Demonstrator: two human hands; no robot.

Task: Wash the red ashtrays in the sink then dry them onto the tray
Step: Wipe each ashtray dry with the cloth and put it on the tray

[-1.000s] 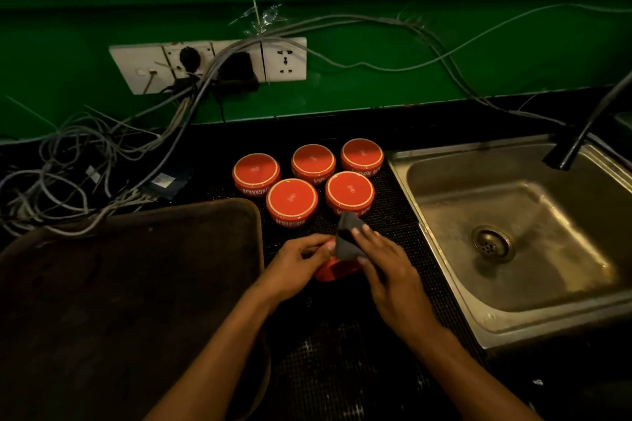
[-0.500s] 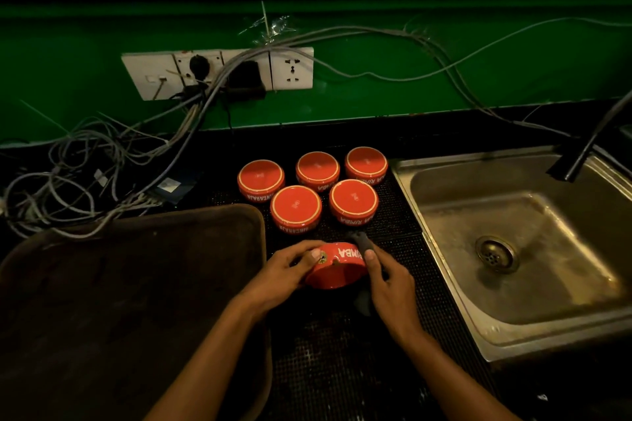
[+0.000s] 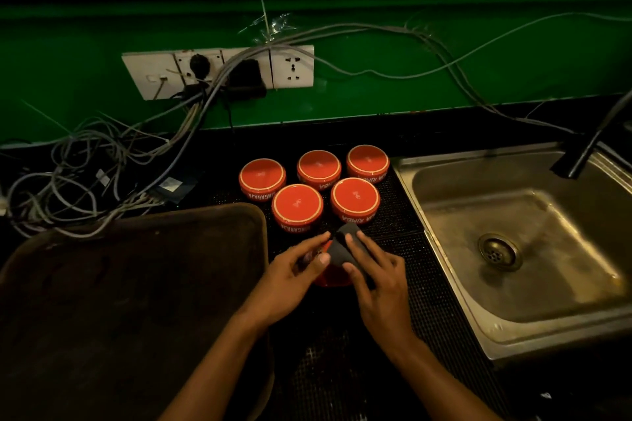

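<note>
Several red ashtrays stand upside down in two rows on a black mesh mat, between the tray and the sink. One more red ashtray is mostly hidden between my hands, just in front of them. My left hand grips its left side. My right hand presses a dark grey cloth over the ashtray's top, fingers curled round the cloth. The dark brown tray lies at the left. The steel sink is at the right.
A black faucet spout hangs over the sink's far right corner. A tangle of grey cables lies behind the tray, running up to a white socket strip on the green wall. The black mesh mat covers the counter.
The ashtray's red side with lettering showed half a second ago; now the cloth covers its top again and my right hand has moved up over it. The view shifted slightly.
</note>
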